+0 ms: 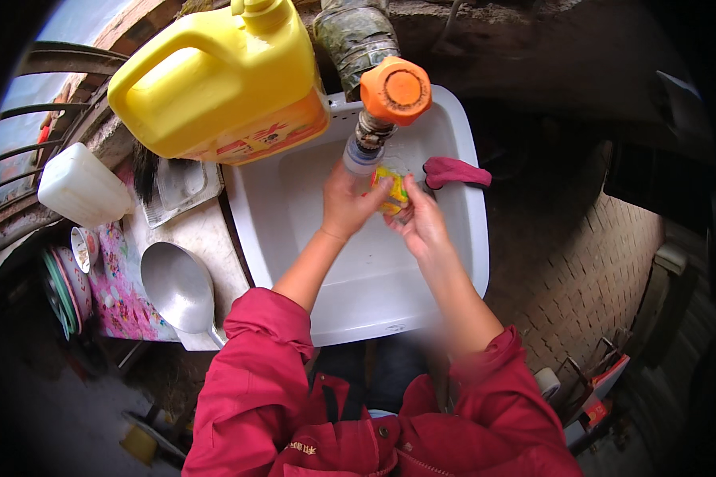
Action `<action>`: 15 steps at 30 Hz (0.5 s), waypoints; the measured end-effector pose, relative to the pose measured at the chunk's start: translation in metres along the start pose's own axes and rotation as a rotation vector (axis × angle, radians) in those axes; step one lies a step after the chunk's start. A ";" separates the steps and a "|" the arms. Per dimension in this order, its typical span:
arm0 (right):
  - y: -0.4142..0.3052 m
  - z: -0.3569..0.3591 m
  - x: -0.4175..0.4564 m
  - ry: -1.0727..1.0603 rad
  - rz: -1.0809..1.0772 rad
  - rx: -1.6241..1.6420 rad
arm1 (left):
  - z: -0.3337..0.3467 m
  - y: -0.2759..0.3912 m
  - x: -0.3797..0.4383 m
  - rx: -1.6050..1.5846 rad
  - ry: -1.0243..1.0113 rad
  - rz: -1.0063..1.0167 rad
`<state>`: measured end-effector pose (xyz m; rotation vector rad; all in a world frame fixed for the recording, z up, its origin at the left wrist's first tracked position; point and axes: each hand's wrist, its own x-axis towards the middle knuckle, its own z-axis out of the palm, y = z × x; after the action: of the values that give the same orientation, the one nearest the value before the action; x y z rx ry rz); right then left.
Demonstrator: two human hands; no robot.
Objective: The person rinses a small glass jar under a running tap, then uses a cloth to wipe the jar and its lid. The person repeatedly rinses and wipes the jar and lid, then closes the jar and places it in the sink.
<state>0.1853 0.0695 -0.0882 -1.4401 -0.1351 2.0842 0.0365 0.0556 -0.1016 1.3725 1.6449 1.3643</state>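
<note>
Over the white sink basin [388, 301], my left hand [347, 204] and my right hand [420, 220] hold a small yellow packet [391, 206] with green and red print between them. Its lower part is covered by fingers. My left thumb lies across the packet, while my right fingers pinch its right side. Just above my left hand is the clear plastic outlet [361, 158] of a tap with an orange knob [397, 90]. A pink cloth [456, 173] hangs over the basin's right rim.
A big yellow plastic jug [221, 89] stands at the basin's back left. On the left counter are a metal ladle [178, 286], a clear plastic tray [182, 185], a white plastic container [83, 186] and a small bowl [85, 249]. Brick paving [602, 256] lies to the right.
</note>
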 end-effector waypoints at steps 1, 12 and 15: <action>0.005 -0.005 0.002 -0.013 0.118 0.048 | -0.003 -0.007 0.006 -0.224 -0.028 -0.255; 0.046 -0.003 0.012 -0.193 0.378 0.547 | 0.025 0.031 -0.030 -0.305 0.311 -0.456; 0.051 -0.012 0.023 -0.163 0.371 0.461 | 0.019 0.027 -0.041 0.000 0.247 -0.233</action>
<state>0.1691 0.0368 -0.1321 -1.0718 0.5547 2.3221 0.0743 0.0219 -0.0886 1.0045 1.8965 1.4366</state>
